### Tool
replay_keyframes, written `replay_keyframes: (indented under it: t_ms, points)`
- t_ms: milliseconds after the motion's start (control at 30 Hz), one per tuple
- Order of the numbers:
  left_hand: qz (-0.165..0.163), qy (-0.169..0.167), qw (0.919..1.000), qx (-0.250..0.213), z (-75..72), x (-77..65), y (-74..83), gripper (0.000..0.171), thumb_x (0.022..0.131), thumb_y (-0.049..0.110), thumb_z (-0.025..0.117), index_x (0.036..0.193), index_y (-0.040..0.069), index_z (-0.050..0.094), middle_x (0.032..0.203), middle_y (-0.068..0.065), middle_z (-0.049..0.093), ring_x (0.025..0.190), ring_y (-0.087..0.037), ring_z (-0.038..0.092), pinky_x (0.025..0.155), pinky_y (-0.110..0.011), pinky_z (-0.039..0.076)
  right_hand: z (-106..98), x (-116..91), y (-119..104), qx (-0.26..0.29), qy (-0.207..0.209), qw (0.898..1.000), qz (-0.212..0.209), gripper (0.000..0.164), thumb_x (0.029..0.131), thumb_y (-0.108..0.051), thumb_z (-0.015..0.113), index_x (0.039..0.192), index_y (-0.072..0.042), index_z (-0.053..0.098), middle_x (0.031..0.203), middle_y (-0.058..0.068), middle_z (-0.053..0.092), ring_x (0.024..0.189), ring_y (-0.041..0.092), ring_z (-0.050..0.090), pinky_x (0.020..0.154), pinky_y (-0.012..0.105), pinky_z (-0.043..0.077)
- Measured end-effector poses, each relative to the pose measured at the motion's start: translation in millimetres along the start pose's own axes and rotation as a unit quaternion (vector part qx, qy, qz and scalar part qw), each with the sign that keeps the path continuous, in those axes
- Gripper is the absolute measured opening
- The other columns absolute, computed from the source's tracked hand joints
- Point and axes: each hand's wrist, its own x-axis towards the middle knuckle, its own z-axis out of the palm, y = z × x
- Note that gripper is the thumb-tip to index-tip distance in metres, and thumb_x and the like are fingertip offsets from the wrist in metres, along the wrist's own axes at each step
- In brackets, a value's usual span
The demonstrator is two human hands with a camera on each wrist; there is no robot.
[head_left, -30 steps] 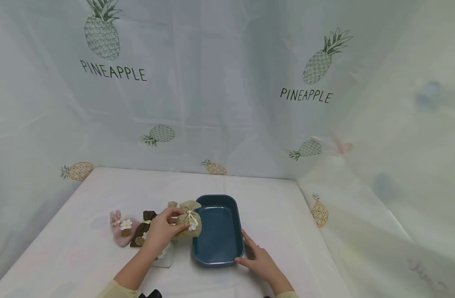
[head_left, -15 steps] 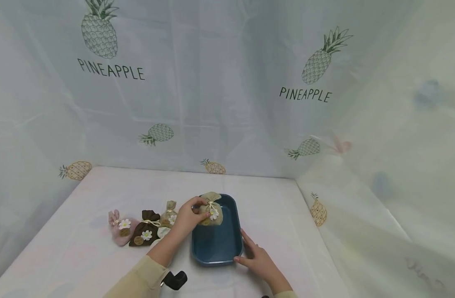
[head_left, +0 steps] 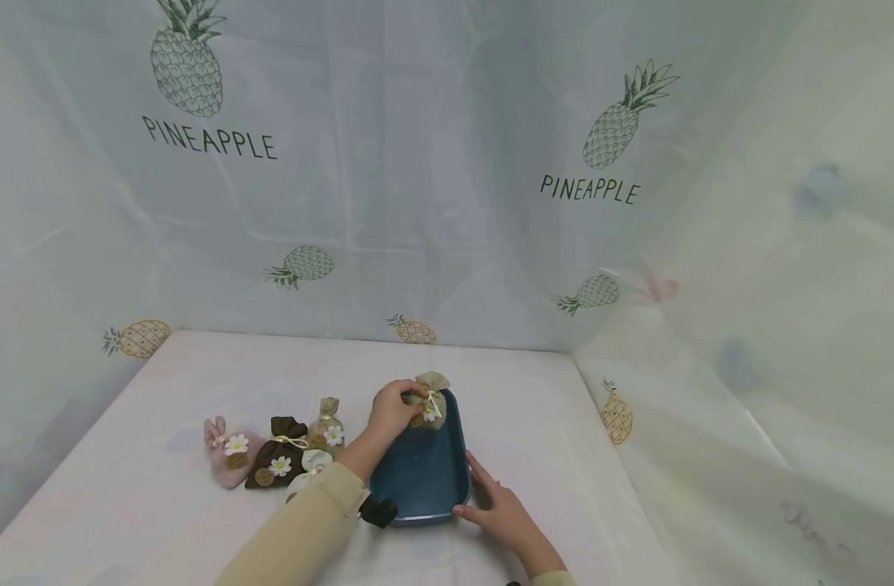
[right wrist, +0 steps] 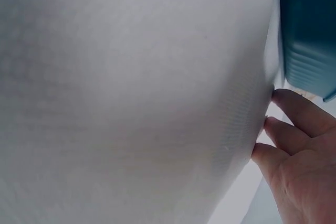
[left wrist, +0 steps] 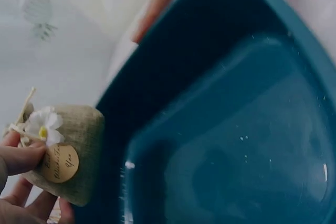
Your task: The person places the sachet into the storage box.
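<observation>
My left hand (head_left: 390, 411) pinches a tan cloth sachet (head_left: 433, 411) by its tied neck, above the far end of a dark blue baking dish (head_left: 417, 480). A white flower and a round label show on the sachet (left wrist: 86, 156) in the left wrist view. The inside of the dish (left wrist: 247, 129) is bare there. My right hand (head_left: 501, 513) lies beside the dish's near right side, fingers extended, thumb at the corner. In the right wrist view, the fingertips of that hand (right wrist: 299, 150) touch the white cloth close to the dish wall.
Left of the dish lie a pink sachet (head_left: 228, 468), a dark brown sachet (head_left: 280, 456), another tan sachet (head_left: 325, 431) and a white sachet (head_left: 316, 462), partly hidden by my left sleeve (head_left: 307, 521). A pineapple-print curtain (head_left: 417, 203) hangs behind the white-covered table (head_left: 520, 399).
My left hand has carried the tan sachet rightward and away from me, from the dish's left rim to above its far end. My right hand has stayed beside the dish.
</observation>
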Motion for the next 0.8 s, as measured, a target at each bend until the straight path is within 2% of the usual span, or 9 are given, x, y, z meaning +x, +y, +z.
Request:
replay_keyframes:
  t_ms: [133, 333, 800]
  points:
    - [0.006, -0.008, 0.9999, 0.005, 7.9, 6.4, -7.1, 0.020, 0.079, -0.008, 0.075, 0.091, 0.007, 0.073, 0.113, -0.013, 0.064, 0.091, -0.027, 0.060, 0.066, -0.034, 0.052, 0.8, 0.4, 0.9, 0.001, 0.000, 1.000, -0.001, 0.088, 0.083, -0.051, 0.072, 0.155, -0.028, 0.027, 0.142, 0.018, 0.049, 0.133, 0.043, 0.040, 0.108, 0.065, 0.020]
    - [0.022, -0.001, 0.9995, 0.025, 17.3, 13.5, -19.3, 0.018, 0.078, -0.008, 0.076, 0.089, 0.006, 0.073, 0.110, -0.013, 0.067, 0.096, -0.028, 0.060, 0.073, -0.038, 0.051, 1.2, 1.1, 3.5, 0.003, -0.002, 1.000, -0.004, 0.087, 0.083, -0.050, 0.072, 0.155, -0.029, 0.027, 0.142, 0.017, 0.048, 0.133, 0.042, 0.040, 0.109, 0.064, 0.019]
    - [0.002, -0.019, 0.9985, 0.052, 28.9, 19.0, -33.5, 0.025, 0.073, -0.010, 0.079, 0.089, 0.008, 0.074, 0.106, -0.010, 0.068, 0.097, -0.028, 0.061, 0.080, -0.042, 0.052, 1.6, 1.5, 3.4, 0.003, -0.002, 1.000, 0.000, 0.087, 0.084, -0.051, 0.072, 0.155, -0.029, 0.027, 0.143, 0.017, 0.048, 0.133, 0.042, 0.040, 0.109, 0.063, 0.020]
